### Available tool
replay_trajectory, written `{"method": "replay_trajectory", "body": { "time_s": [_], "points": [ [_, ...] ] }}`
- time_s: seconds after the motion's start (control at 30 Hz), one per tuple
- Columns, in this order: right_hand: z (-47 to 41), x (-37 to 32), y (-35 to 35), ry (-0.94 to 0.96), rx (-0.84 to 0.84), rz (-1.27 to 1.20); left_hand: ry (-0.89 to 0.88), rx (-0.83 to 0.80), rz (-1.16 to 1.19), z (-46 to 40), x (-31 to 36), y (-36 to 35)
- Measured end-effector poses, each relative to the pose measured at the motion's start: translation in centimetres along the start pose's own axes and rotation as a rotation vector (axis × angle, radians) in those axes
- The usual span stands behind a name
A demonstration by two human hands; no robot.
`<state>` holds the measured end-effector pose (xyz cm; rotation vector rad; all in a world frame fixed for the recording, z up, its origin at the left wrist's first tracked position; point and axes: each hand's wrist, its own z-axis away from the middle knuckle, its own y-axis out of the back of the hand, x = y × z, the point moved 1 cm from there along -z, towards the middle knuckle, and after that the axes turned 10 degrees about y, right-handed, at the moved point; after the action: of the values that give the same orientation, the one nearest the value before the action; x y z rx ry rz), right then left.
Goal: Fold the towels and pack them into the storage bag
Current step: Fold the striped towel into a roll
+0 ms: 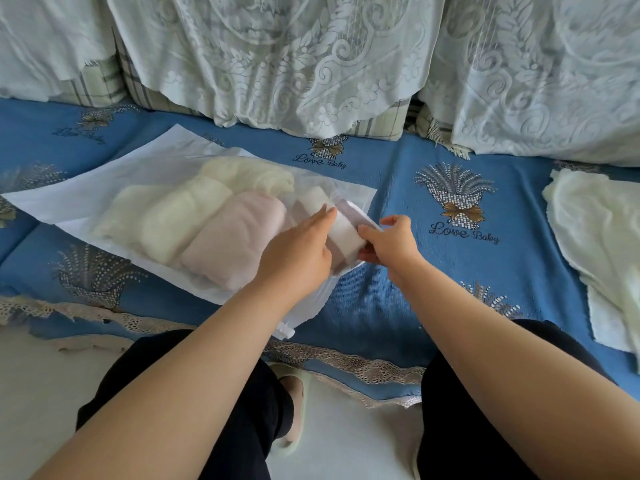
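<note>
A translucent white storage bag lies flat on the blue sofa cover, its mouth toward the right. Inside it lie several rolled towels: cream ones and a pink one. A white towel with brown stripes sits in the bag's mouth, half in. My left hand rests on the bag's top with fingers straight beside that towel. My right hand pinches the striped towel's outer end and the bag's edge. Another cream towel lies unfolded at the far right.
White lace covers hang over the sofa back cushions behind the bag. The blue sofa cover has a lace front edge. My knees in dark trousers and a slippered foot are below, over a pale floor.
</note>
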<state>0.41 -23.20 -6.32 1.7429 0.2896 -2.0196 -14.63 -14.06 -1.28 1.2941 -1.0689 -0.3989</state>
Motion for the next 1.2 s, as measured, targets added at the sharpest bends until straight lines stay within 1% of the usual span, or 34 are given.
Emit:
{"method": "replay_trajectory", "body": {
  "time_s": [0.1,0.2,0.27,0.33,0.37,0.47,0.53,0.6,0.67,0.77,0.83,0.9,0.97,1.03,1.13,1.2],
  "points": [
    [-0.3,-0.2,-1.0,0.124,0.110,-0.042,-0.046,-0.024,-0.086,0.0,-0.1,-0.1],
    [0.2,-0.2,-1.8,0.129,0.172,0.018,-0.053,-0.093,-0.112,0.2,-0.4,-0.4],
    [1.5,0.2,-2.5,0.043,0.100,-0.050,-0.050,-0.126,-0.120,0.3,-0.4,-0.6],
    [2.8,1.1,-3.1,-0.059,-0.033,-0.193,-0.048,-0.167,-0.106,0.2,-0.3,-0.7],
    [3.1,1.3,-3.3,-0.078,-0.062,-0.266,-0.045,-0.189,-0.098,0.1,-0.3,-0.8],
    [1.9,1.4,-3.8,-0.057,-0.050,-0.426,-0.044,-0.235,-0.078,-0.1,-0.3,-1.0],
    [0.9,1.0,-4.2,-0.038,-0.134,-0.468,-0.044,-0.257,-0.059,-0.2,-0.4,-1.1],
    [0.2,0.8,-4.8,-0.018,-0.257,-0.445,-0.036,-0.278,-0.024,-0.1,-0.4,-1.1],
    [-0.4,0.5,-5.2,-0.011,-0.339,-0.431,-0.027,-0.292,0.012,0.0,-0.6,-1.1],
    [-1.5,0.1,-5.4,-0.068,-0.407,-0.521,-0.035,-0.285,0.077,0.1,-0.8,-1.0],
    [-1.8,-0.3,-5.3,-0.104,-0.476,-0.556,-0.037,-0.239,0.156,-0.1,-0.7,-0.8],
    [-2.1,-0.1,-4.7,-0.129,-0.499,-0.511,-0.013,-0.188,0.218,-0.5,-0.4,-0.5],
    [-2.1,0.2,-3.3,-0.169,-0.471,-0.440,0.019,-0.162,0.233,-0.6,0.0,-0.5],
    [-1.9,0.2,-1.4,-0.163,-0.437,-0.338,0.045,-0.140,0.211,-0.7,0.4,-0.8],
    [-1.0,-0.4,2.0,-0.116,-0.485,-0.140,0.085,-0.062,0.171,-1.3,1.4,-0.9],
    [-0.5,-0.6,4.6,-0.078,-0.507,0.055,0.116,0.017,0.194,-2.0,2.2,-0.9]
  ]
}}
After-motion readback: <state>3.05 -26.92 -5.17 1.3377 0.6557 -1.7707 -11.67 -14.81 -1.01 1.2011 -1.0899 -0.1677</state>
